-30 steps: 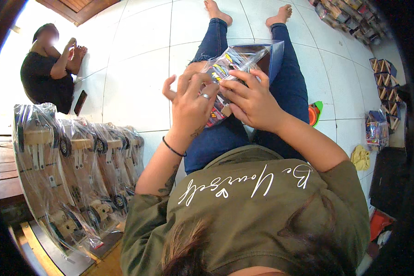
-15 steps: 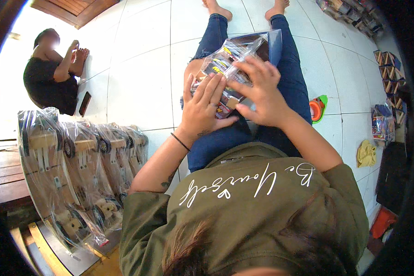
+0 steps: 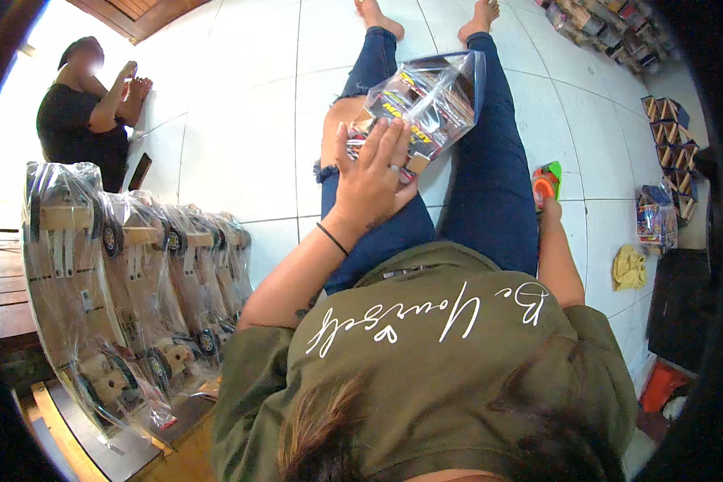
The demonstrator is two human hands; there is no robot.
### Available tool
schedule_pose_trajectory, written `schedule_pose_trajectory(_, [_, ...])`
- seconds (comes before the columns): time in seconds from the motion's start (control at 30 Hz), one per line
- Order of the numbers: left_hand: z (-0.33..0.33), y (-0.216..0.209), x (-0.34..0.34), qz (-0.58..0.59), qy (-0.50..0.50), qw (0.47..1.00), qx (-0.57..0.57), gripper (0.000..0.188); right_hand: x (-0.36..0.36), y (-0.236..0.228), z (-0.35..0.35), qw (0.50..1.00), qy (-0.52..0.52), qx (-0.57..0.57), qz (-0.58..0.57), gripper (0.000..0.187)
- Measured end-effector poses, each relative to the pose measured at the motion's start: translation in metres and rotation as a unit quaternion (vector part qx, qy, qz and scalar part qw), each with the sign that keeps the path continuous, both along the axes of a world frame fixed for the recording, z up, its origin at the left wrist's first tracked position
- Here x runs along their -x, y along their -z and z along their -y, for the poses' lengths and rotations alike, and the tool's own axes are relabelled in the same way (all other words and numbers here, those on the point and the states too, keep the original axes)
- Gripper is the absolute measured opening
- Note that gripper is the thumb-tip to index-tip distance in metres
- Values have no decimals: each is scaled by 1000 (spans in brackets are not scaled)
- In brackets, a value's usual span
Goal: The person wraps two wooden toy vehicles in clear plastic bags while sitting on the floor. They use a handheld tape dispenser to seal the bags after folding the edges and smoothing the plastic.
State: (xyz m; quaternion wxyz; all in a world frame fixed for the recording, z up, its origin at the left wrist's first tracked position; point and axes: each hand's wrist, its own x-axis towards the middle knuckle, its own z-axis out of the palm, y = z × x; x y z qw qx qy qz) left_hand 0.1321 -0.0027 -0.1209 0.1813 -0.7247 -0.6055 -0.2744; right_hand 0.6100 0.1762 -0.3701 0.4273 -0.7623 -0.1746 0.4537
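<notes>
A clear plastic-wrapped package of dark, brightly printed boxes or cards rests between my thighs, tilted. A dark blue panel stands along its far right side. My left hand grips the package's near end, fingers laid over the wrap and thumb at the right. Beside my right thigh, my right hand is closed at the near end of a green and orange tape dispenser on the floor. The fingertips of that hand are partly hidden.
Several plastic-wrapped wooden pieces with black wheels stand at left. Another person sits at the far left near a dark phone-like object. At right are a yellow cloth, another wrapped package and stacked blue-and-wood pieces.
My right hand has left the package and moved right and down to the tape dispenser. My left hand stays on the package, whose printed front shows more now.
</notes>
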Motion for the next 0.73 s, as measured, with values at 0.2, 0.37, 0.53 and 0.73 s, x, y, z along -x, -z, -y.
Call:
schedule_pose_trajectory(0.2, [3, 11, -5, -2, -19, 999, -31, 72, 136, -234, -18, 915, -148, -373, -39, 37])
schedule_pose_trajectory(0.37, [4, 8, -7, 2, -41, 999, -31, 72, 305, -379, 8, 591, -516, -564, 258, 56])
schedule_pose_trajectory(0.53, [3, 7, -7, 12, -42, 999, -31, 67, 414, -418, 24, 498, -663, -392, 398, 31])
schedule_pose_trajectory(0.73, [3, 10, -4, 12, -47, 999, -25, 70, 517, -378, -52, 254, -851, -99, 449, 27])
